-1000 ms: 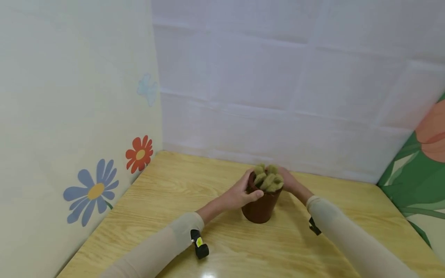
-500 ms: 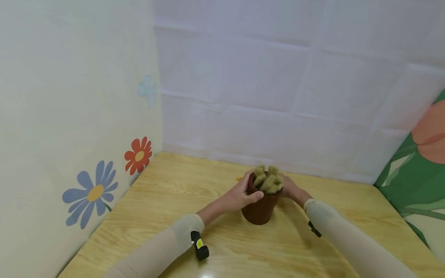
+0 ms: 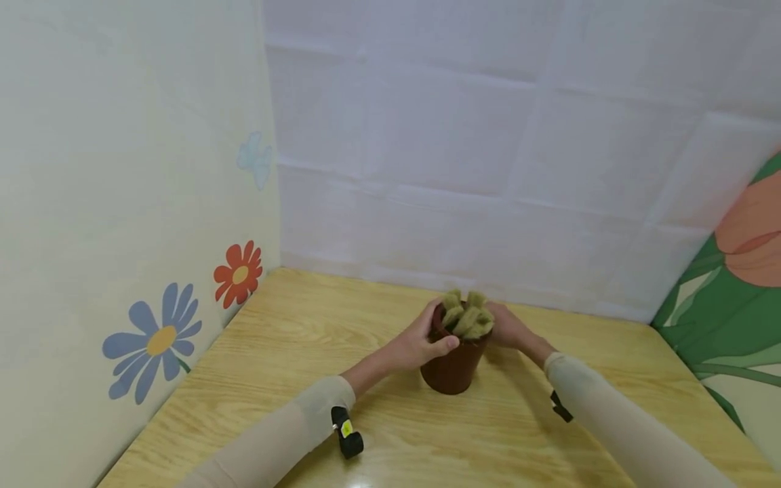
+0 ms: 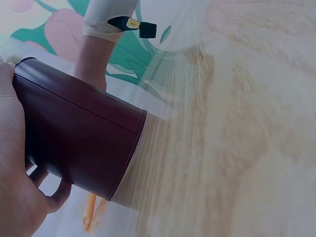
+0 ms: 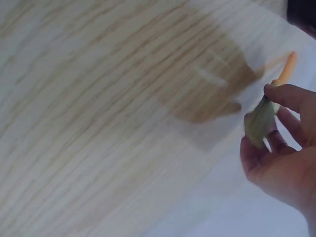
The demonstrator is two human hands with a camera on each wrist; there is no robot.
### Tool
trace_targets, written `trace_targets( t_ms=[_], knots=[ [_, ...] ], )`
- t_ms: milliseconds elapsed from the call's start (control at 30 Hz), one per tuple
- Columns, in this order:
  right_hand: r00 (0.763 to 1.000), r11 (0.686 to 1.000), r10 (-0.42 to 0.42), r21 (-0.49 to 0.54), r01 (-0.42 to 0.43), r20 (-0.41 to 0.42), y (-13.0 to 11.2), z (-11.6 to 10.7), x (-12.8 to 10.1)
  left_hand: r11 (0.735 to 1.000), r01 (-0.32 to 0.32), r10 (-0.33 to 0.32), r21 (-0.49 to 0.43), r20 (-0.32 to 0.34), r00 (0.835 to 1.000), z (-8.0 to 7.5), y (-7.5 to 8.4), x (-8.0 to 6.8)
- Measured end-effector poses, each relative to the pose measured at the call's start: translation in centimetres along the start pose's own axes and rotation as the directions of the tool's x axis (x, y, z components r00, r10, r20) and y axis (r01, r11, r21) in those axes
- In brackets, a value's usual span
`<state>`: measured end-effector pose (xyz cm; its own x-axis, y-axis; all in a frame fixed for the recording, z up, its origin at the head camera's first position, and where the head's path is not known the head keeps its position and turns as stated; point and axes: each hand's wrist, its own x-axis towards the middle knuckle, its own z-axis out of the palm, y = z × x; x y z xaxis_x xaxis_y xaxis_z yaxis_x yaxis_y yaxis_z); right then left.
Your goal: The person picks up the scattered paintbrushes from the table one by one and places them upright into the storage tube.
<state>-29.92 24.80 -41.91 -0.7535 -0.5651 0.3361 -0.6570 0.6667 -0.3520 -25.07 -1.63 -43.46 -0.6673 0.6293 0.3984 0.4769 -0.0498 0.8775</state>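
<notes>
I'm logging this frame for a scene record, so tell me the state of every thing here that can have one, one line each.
brown pot: upright on the table, filled with plant pieces.
green plant pieces: standing up out of the pot's mouth.
left hand: grips the pot at its rim.
right hand: pinches a green piece with an orange end.
table: wooden top, bears the pot.

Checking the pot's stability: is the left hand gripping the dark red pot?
Yes: the left hand curls around the upper wall of the dark red pot, thumb across its front.
</notes>
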Motion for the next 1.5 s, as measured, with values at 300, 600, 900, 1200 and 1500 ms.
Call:
trace_targets(
  t_ms=[300,600,900,1200,1500],
  knots=[
    [0.992,0.989,0.107,0.093,-0.113,0.07,-0.2,-1.6,-0.2,1.0,0.024,-0.024,-0.004,0.008,1.0,-0.1,-0.2,-0.1],
    [0.943,0.893,0.333,0.315,-0.322,0.021,-1.9,-5.0,-1.1,1.0,0.006,-0.006,0.003,0.006,1.0,0.2,-0.4,0.1],
    [0.891,0.821,0.434,0.465,-0.331,-0.134,-4.0,-10.5,-1.5,1.0,0.024,-0.024,0.015,0.006,1.0,0.1,-0.3,-0.1],
    [0.8,0.706,0.42,0.708,0.008,-0.428,-7.3,-13.6,-1.5,0.999,0.041,-0.042,0.026,0.032,0.999,-0.4,0.2,-0.2],
    [0.871,0.778,0.182,0.609,0.155,-0.455,-10.6,-14.0,-0.9,0.999,0.034,-0.035,0.043,0.035,0.999,-0.5,1.6,-0.4]
  ],
)
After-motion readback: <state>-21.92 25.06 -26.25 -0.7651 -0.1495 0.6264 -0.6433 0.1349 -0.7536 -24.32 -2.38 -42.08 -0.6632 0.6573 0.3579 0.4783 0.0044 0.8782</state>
